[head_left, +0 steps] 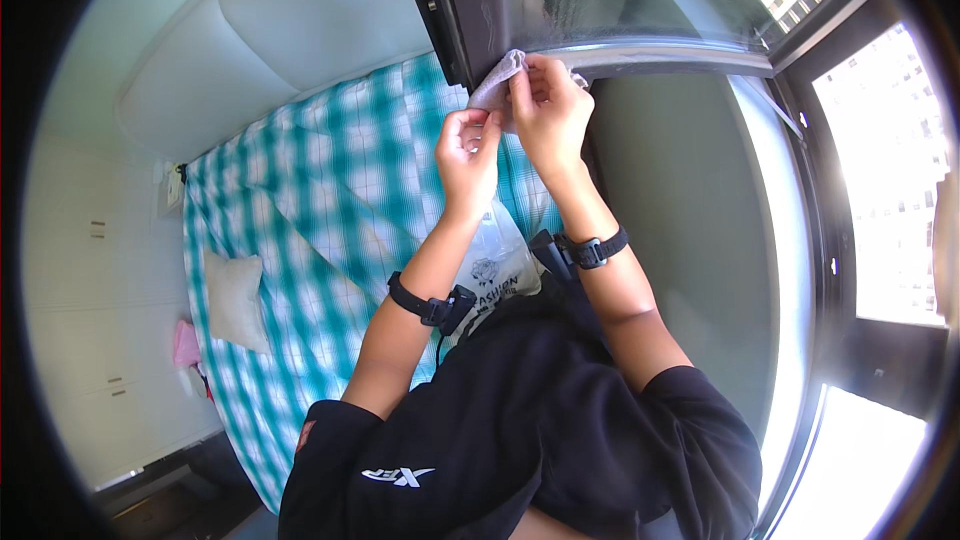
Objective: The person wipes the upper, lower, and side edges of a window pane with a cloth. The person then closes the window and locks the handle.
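Observation:
A greyish-pink cloth is bunched between my two hands at the lower corner of a dark window sash. My right hand pinches its upper part, close to the bottom rail of the frame. Lower and to the left, my left hand has its fingers curled, with thumb and fingertips closed on the cloth's lower edge. The glass pane stretches away to the right above my hands. Part of the cloth is hidden behind my right fingers.
A bed with a green-and-white checked cover lies below on the left, bearing a pale cushion. A white printed bag is by my forearms. Bright window frames stand at the right; pale cabinets line the left.

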Demonstrator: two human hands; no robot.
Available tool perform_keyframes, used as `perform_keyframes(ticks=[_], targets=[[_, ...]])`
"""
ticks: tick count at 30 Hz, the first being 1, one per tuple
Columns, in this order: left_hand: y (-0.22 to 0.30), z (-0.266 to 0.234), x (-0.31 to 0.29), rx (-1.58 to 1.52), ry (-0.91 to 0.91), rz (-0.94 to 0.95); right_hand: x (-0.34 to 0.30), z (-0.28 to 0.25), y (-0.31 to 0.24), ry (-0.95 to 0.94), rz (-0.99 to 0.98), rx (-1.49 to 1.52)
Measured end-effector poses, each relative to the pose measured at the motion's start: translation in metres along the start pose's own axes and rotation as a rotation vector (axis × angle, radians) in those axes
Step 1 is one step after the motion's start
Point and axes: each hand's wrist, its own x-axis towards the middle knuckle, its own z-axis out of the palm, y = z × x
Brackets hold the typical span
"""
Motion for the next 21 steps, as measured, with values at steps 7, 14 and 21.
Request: perform_keyframes(ticks=[7, 14, 21], targets=[[-0.003, -0.01, 0.004, -0.064, 0.019, -0.047, 0.017, -0.01, -0.003, -0.171, 0.251, -0.007], [-0.009, -0.008, -0.002, -0.028, -0.085, -0.025, 0.032, -0.022, -0.014, -0.293, -0.084, -0.538], [0.002, -0.006, -0.023, 0.099, -0.382, 0.01, 0.009, -0.029, 0.003, -0.024, -0.332, -0.387]])
